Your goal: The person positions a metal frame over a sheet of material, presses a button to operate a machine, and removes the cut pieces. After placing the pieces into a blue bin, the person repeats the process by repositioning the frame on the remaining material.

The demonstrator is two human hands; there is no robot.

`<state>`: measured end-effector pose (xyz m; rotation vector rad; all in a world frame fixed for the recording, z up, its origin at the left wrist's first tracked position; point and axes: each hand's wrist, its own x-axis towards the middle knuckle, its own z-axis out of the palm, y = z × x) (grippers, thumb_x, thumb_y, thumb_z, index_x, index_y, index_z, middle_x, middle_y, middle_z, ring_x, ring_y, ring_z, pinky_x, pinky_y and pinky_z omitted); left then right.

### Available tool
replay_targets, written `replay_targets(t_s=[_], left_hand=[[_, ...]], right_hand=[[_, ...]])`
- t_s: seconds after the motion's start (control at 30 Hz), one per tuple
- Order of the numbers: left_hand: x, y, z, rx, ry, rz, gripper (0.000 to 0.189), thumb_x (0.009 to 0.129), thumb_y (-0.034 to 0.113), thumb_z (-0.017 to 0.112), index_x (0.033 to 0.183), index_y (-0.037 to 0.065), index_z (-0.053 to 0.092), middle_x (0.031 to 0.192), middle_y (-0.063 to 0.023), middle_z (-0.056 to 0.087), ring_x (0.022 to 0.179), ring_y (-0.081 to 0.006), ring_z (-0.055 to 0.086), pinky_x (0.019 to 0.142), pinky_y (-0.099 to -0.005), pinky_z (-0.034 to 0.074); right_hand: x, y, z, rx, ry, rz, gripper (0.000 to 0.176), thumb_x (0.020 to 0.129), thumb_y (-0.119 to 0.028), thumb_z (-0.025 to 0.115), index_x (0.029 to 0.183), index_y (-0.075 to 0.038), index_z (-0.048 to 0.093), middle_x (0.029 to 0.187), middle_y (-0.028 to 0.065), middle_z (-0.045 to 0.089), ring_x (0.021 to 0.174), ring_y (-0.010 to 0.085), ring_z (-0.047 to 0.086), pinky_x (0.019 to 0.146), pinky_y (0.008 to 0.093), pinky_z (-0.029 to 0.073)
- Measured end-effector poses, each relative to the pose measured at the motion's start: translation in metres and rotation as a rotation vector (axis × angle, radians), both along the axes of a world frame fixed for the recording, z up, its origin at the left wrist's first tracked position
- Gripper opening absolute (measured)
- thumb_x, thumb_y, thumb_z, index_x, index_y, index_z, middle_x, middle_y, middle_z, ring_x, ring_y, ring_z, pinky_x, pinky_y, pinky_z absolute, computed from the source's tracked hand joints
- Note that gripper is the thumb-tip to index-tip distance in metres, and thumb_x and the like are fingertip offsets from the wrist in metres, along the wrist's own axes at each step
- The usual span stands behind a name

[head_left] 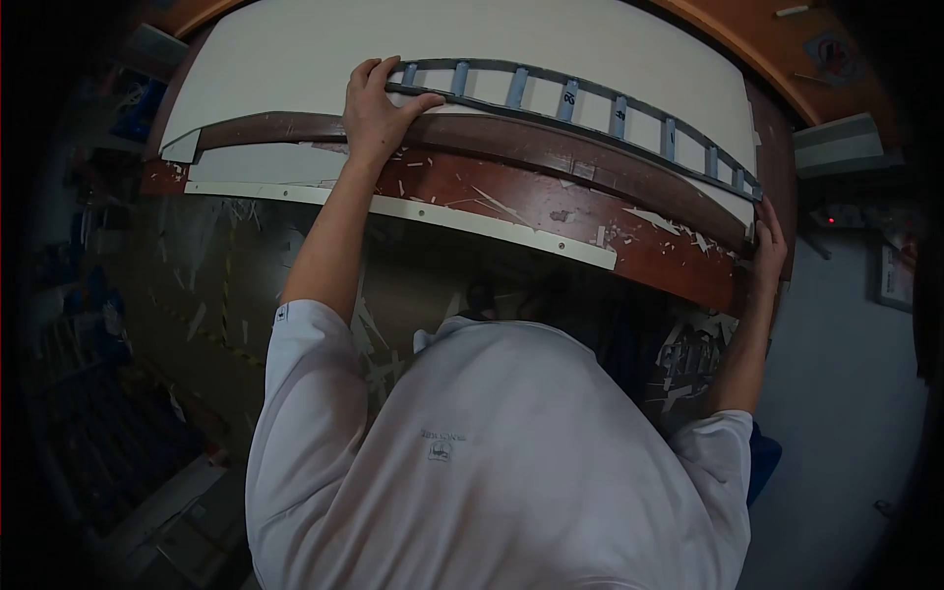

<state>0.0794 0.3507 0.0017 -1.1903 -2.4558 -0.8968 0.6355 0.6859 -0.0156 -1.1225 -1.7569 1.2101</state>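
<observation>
A long grey ladder-shaped frame [569, 100] lies across the white sheet [295, 59] on the table. It has two thin side rails and several bluish crosspieces, some with black handwritten marks. My left hand [379, 110] grips its left end, fingers over the far rail and thumb along the near one. At the other end, my right hand [771, 241] has its fingertips against the tip of the frame, at the table's right side. How far those fingers wrap around it is hard to see. Just in front of the frame runs a dark brown strip [492, 136].
White scraps [654, 221] litter the reddish-brown table edge [442, 177], and more lie on the floor. A pale strip with screws [492, 228] follows the front edge. A grey channel-shaped piece [836, 143] stands at the right. Dark shelving with blue items [88, 324] is at the left.
</observation>
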Motion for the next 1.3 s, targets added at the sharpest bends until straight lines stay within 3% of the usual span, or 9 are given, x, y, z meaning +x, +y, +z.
replay_targets(t_s=[0.2, 0.37, 0.93, 1.07, 1.3], left_hand=[[-0.002, 0.002, -0.002, -0.022, -0.024, -0.001, 0.081, 0.070, 0.053, 0.090, 0.134, 0.012, 0.063, 0.142, -0.0113, 0.053, 0.129, -0.0322, 0.055, 0.102, -0.0451, 0.051], [-0.003, 0.002, -0.003, -0.011, -0.035, -0.024, 0.078, 0.071, 0.044, 0.092, 0.136, 0.012, 0.062, 0.142, -0.0121, 0.052, 0.129, -0.0316, 0.056, 0.105, -0.0449, 0.050], [-0.003, 0.002, -0.001, 0.015, -0.055, -0.084, 0.076, 0.071, 0.028, 0.093, 0.136, 0.008, 0.061, 0.142, -0.0131, 0.052, 0.130, -0.0322, 0.055, 0.109, -0.0431, 0.047], [-0.002, 0.001, 0.000, -0.001, -0.055, -0.050, 0.077, 0.070, 0.031, 0.093, 0.137, 0.010, 0.061, 0.142, -0.0138, 0.051, 0.129, -0.0326, 0.055, 0.108, -0.0424, 0.048], [-0.008, -0.007, 0.006, 0.076, -0.102, -0.073, 0.087, 0.072, 0.041, 0.092, 0.142, 0.006, 0.056, 0.148, -0.0183, 0.048, 0.137, -0.0353, 0.049, 0.111, -0.0445, 0.045]], right_hand=[[-0.009, -0.016, 0.015, 0.037, -0.026, -0.035, 0.044, 0.100, -0.007, 0.050, 0.143, 0.001, 0.059, 0.138, 0.0129, 0.066, 0.126, 0.0165, 0.060, 0.108, 0.0274, 0.041], [-0.005, -0.015, 0.013, 0.108, -0.074, -0.021, 0.043, 0.099, -0.007, 0.052, 0.140, 0.001, 0.061, 0.134, 0.0111, 0.068, 0.121, 0.0144, 0.061, 0.105, 0.0259, 0.042], [-0.008, -0.023, 0.017, 0.110, -0.093, -0.020, 0.046, 0.099, -0.007, 0.054, 0.145, -0.002, 0.058, 0.137, 0.0136, 0.066, 0.129, 0.0189, 0.059, 0.110, 0.0317, 0.042], [-0.005, -0.022, 0.015, 0.125, -0.117, -0.018, 0.046, 0.099, -0.007, 0.055, 0.145, -0.002, 0.058, 0.138, 0.0134, 0.066, 0.130, 0.0189, 0.058, 0.111, 0.0324, 0.042], [-0.020, -0.031, 0.011, 0.221, -0.106, -0.095, 0.040, 0.105, -0.014, 0.055, 0.143, 0.000, 0.059, 0.138, 0.0134, 0.065, 0.129, 0.0193, 0.059, 0.109, 0.0332, 0.043]])
